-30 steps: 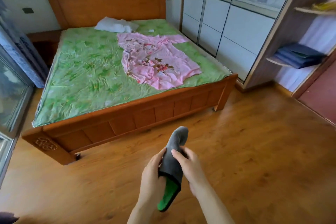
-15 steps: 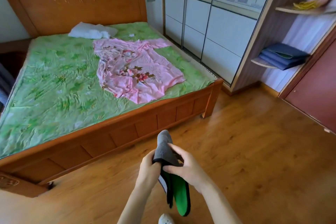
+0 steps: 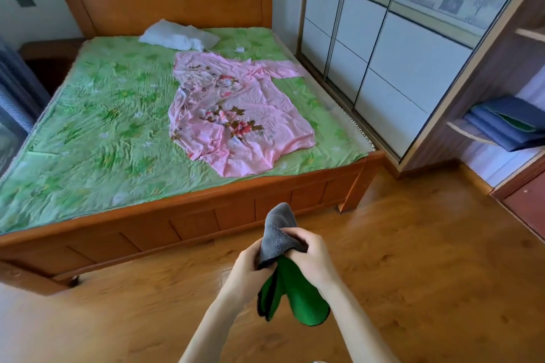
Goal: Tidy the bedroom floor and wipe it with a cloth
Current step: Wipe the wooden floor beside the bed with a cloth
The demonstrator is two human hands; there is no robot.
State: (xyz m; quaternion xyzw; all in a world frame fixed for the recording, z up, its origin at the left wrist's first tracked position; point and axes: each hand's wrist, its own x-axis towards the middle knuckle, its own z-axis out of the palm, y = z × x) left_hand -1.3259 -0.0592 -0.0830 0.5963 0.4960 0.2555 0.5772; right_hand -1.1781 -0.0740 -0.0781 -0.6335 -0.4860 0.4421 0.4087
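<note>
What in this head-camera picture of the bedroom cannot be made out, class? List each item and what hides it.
- Cloth, head view: its middle is covered by the left hand and right hand.
- Floor under the bed: hidden by the frame.
- Folded blue fabric on the shelf: cut off by the right edge.
- Small white item beside the pillow: too small to identify.

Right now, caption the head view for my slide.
Both hands, left hand and right hand, grip a grey-green cloth above the wooden floor.
</note>
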